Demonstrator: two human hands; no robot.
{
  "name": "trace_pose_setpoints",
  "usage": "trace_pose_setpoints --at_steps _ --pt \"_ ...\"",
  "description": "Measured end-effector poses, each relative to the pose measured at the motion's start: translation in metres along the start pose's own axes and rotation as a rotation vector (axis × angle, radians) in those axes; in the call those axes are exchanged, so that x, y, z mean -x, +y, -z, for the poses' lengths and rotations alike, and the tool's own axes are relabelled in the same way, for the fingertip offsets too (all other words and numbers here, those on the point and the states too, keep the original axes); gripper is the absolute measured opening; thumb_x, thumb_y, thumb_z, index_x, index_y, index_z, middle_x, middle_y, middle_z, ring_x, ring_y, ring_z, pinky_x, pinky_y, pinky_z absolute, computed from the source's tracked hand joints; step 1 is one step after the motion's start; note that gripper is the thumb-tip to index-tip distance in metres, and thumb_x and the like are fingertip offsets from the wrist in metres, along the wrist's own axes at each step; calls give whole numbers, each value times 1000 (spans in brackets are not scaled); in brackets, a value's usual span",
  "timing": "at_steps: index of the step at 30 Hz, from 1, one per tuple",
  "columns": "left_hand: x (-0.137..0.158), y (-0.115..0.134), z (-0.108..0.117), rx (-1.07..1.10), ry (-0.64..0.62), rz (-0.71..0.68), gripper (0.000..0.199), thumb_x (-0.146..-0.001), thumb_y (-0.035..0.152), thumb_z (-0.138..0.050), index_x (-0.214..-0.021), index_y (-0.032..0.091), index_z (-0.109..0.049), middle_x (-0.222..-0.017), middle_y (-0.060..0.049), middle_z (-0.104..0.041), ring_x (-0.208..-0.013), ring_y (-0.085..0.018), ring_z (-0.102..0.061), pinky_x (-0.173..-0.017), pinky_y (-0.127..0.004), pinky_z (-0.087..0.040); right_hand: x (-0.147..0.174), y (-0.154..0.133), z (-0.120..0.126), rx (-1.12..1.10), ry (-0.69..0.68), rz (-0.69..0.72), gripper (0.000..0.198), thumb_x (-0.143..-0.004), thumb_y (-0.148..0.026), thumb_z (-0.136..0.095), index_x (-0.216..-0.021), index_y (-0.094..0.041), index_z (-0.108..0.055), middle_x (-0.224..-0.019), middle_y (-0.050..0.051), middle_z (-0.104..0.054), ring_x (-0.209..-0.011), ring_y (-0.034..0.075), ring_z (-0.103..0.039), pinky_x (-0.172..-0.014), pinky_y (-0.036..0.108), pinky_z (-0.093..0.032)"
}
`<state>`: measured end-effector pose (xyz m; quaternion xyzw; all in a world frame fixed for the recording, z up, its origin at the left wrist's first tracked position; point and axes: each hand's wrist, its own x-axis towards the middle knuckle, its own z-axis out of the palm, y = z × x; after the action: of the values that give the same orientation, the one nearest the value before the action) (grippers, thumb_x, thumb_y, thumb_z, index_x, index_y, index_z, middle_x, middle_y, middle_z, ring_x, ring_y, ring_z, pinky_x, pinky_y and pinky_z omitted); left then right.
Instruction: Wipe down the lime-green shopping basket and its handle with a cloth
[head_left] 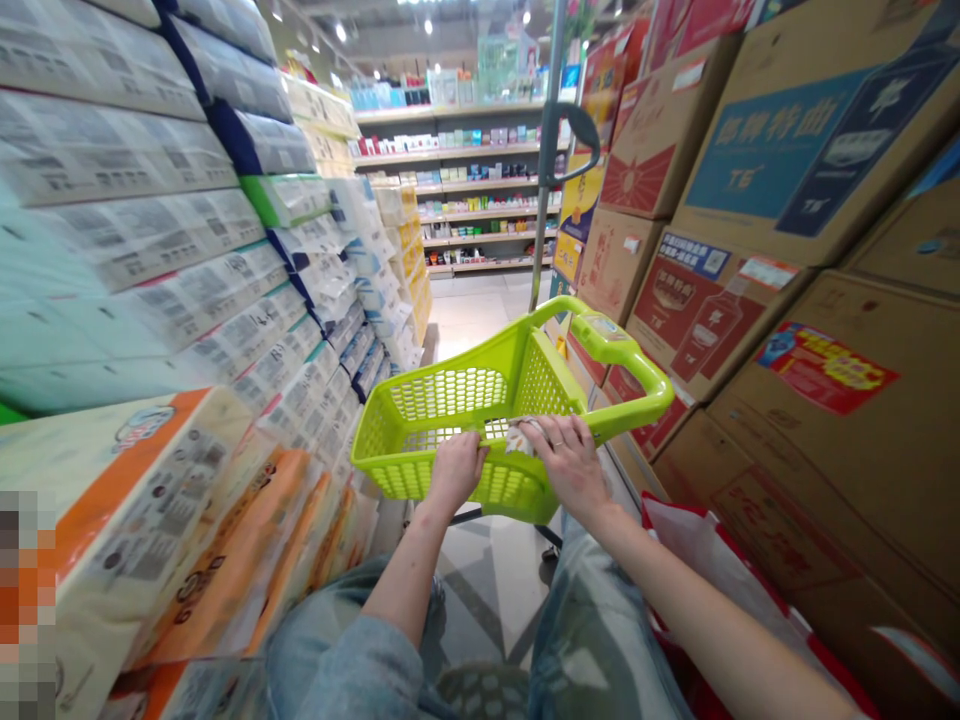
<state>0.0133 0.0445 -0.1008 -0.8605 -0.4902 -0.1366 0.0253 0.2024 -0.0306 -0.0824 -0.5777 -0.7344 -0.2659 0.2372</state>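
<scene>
A lime-green plastic shopping cart (450, 395) stands in front of me, its slatted basket showing nothing inside. My left hand (456, 468) is closed round the basket's near rim. To its right, my right hand (566, 460) presses a crumpled white patterned cloth (523, 438) against the same rim, its fingers curled over the edge. Part of the cloth is hidden under those fingers. The cart's curved handle (637, 385) rises to the right, beyond my right hand.
Stacked packs of paper tissue (142, 160) line the left side. Cardboard cartons (780, 150) are piled on the right, with a red-edged bag (720, 560) below them. A grey pole with a handle (547, 150) stands behind the cart. Shelves of goods (480, 185) cross the far end.
</scene>
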Motion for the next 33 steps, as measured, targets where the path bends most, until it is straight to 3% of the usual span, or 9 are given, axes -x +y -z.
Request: trace_pose_setpoints --at_steps 7,11,18,22,27,33 --pt "1 11 -1 10 -22 20 17 -92 30 -40 -87 19 -52 -87 -5 -62 -88 -20 -56 -75 -32 -37 -2 -5 -18 -8 50 -15 26 -88 -20 -51 -112 -22 -60 -113 8 -60 -110 23 -44 -106 42 -23" --pt "0 9 -1 3 -21 30 17 -91 29 -40 -88 19 -53 -89 -6 -62 -90 -21 -56 -76 -32 -38 -4 -9 -30 -69 48 -1 28 -87 -22 -54 -114 -26 -60 -113 6 -59 -110 23 -43 -106 42 -23" --pt "-1 4 0 -15 -14 28 16 -91 28 -39 -88 19 -52 -90 -6 -62 -90 -21 -55 -76 -33 -38 -6 -11 -15 -222 -56 47 49 -80 -29 -58 -128 -23 -52 -128 9 -50 -119 26 -36 -108 46 -18" --pt "0 6 1 -20 -20 36 16 -91 26 -38 -88 19 -52 -90 -6 -62 -90 -21 -55 -76 -32 -38 -6 -16 -20 -184 -2 -6 43 -84 -41 -54 -124 -22 -56 -124 10 -52 -118 26 -37 -108 47 -19" --pt "1 8 2 -16 -31 35 15 -91 26 -39 -88 19 -51 -89 -6 -62 -90 -21 -56 -76 -33 -38 -6 -16 -31 -74 70 -45 27 -87 -24 -52 -112 -26 -62 -110 7 -59 -109 22 -43 -106 43 -23" --pt "0 9 0 1 -22 30 17 -92 30 -39 -89 19 -52 -91 -6 -62 -92 -21 -55 -78 -32 -38 0 -1 -11 -144 -17 66 44 -85 -17 -52 -128 -27 -52 -130 6 -52 -120 22 -41 -108 41 -22"
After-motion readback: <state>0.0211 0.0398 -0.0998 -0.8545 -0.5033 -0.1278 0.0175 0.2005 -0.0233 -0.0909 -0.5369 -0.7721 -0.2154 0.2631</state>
